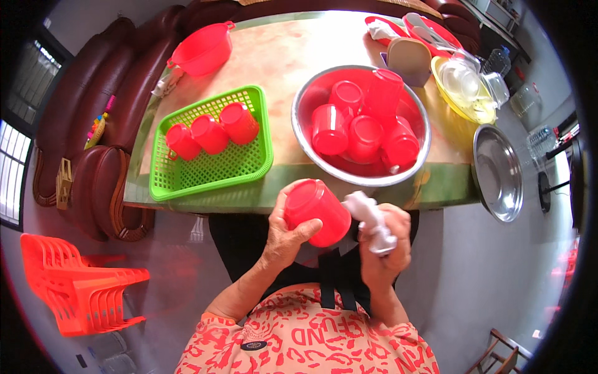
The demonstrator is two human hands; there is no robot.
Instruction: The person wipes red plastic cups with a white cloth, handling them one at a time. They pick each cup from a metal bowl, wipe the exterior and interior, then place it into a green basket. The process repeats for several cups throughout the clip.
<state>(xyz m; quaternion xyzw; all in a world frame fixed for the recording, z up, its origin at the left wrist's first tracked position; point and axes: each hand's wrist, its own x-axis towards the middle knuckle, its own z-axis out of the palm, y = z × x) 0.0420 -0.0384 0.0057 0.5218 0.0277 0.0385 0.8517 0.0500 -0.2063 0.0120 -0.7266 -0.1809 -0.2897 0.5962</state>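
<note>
My left hand (pixel 288 228) is wrapped round a red plastic cup (pixel 319 212), tilted with its base toward the upper left, just off the table's front edge. Close to the cup's right side, my right hand (pixel 387 246) grips a crumpled white cloth (pixel 370 219). Beyond my hands, a metal basin (pixel 299 106) holds several more red cups (pixel 365 138), some tipped over one another. To the left lies a green slotted basket (pixel 205 187), where three red cups (pixel 210 134) stand bottom up in a row along its far side.
A red colander-like bowl (pixel 202 50) sits at the table's far left. Far right are red trays (pixel 433 37) with utensils and a yellow basin (pixel 461 106) of clear containers. An empty metal basin (pixel 497 171) leans by the table's right edge. Stacked orange chairs (pixel 81 287) stand lower left.
</note>
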